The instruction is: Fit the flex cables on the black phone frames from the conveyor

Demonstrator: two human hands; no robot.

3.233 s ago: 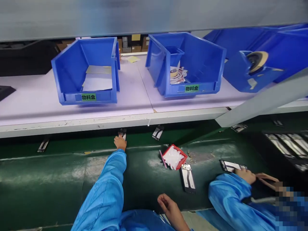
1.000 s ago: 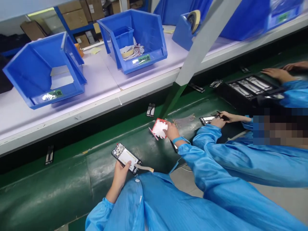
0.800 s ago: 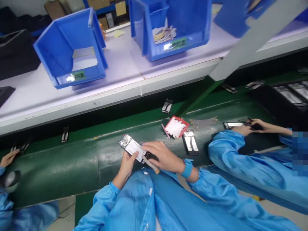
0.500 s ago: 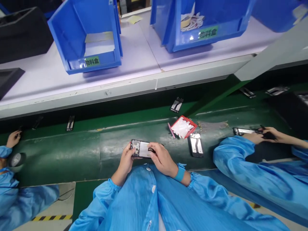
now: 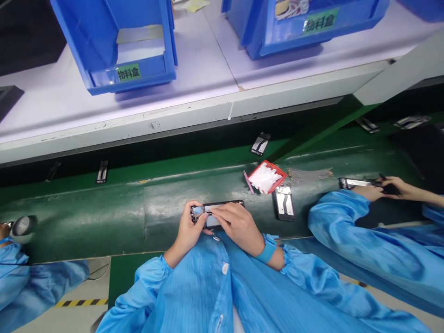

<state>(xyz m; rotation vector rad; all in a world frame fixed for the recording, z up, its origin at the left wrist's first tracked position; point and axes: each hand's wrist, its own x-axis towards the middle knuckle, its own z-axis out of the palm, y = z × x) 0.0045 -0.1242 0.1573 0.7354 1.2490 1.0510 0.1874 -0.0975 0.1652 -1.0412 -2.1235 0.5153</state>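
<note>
An opened phone (image 5: 217,221), its inner parts facing up, is held level just above the bench edge in front of me. My left hand (image 5: 190,226) wraps its left end, the thumb pressing near the circuit board. A small light-blue patch shows on that board. Over the phone's middle, my right hand (image 5: 237,224) has its fingertips pinched on a thin dark flex cable (image 5: 209,213), close to my left thumb. The fingers partly hide the cable. Right of my hands, another opened phone (image 5: 285,203) lies on the bench, a black cable running down its silvery inside.
A red tray (image 5: 266,177) of white strips has pink tweezers (image 5: 248,182) beside it. Thin wires (image 5: 310,174) lie further right. More opened phones (image 5: 260,144) rest under the shelf holding blue bins (image 5: 130,81). A co-worker's hands (image 5: 385,188) work at the right; a round object (image 5: 23,225) stands left.
My right fingertips have moved left along the phone with the dark cable, toward the board. My left thumb has shifted right to meet them. The view has tilted slightly downward.
</note>
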